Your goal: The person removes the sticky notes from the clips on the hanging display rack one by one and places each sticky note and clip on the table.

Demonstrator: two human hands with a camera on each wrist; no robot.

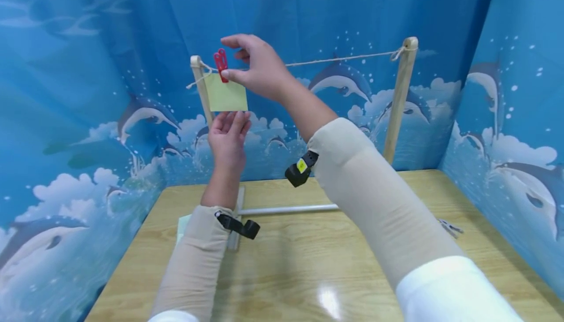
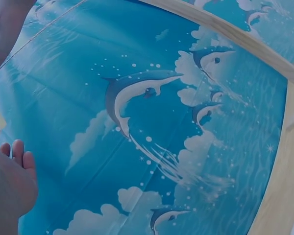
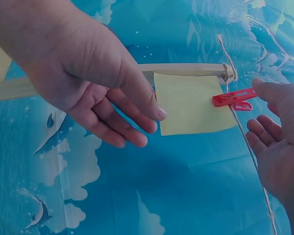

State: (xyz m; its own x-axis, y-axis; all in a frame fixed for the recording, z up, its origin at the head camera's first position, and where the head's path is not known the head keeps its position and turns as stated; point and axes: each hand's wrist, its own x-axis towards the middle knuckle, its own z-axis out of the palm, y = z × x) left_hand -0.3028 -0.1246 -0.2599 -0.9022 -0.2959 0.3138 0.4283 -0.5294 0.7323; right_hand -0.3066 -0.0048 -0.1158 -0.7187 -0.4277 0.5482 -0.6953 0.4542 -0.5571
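Note:
A pale yellow square of paper (image 1: 229,98) hangs from a string (image 1: 339,60) near its left end. A red clothespin (image 1: 221,59) sits over the paper's top edge and the string; the right wrist view shows the clothespin (image 3: 225,99) across both. My right hand (image 1: 266,67) is beside it, thumb tip at the clothespin and index finger extended above, apart from the thumb. Just below the paper is my left hand (image 1: 228,141), palm up with loosely bent fingers. Its thumb tip lies at the paper's lower edge; whether they touch I cannot tell.
Two wooden posts, left (image 1: 201,87) and right (image 1: 400,99), carry the string. A pale bar (image 1: 288,209) runs low between them over the wooden table (image 1: 282,273). Grey clips (image 1: 449,226) lie at right; light green paper (image 1: 182,225) is partly behind the left sleeve.

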